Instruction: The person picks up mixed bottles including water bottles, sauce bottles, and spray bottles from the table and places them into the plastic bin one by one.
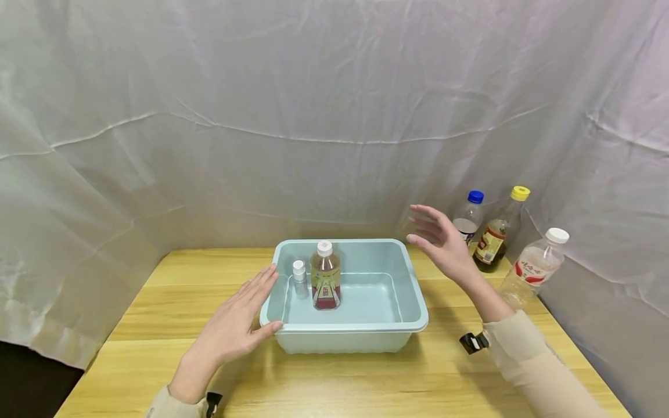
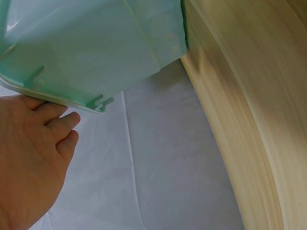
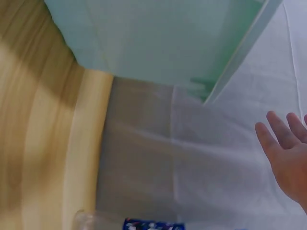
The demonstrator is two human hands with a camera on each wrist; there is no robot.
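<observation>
A pale blue-green plastic basin stands on the wooden table. Inside it, toward the left, a drink bottle with a white cap and a small clear bottle with a white cap both stand upright. My left hand rests on the basin's left rim with its fingers straight; the left wrist view shows these fingers at the rim's underside. My right hand hangs in the air beyond the basin's right rim, fingers spread and loosely bent, holding nothing. In the right wrist view, this hand is apart from the basin.
To the right stand a bottle with a blue cap, a dark sauce bottle with a yellow cap, and a clear bottle with a white cap and red-and-white label. A grey cloth curtain hangs behind the wooden table.
</observation>
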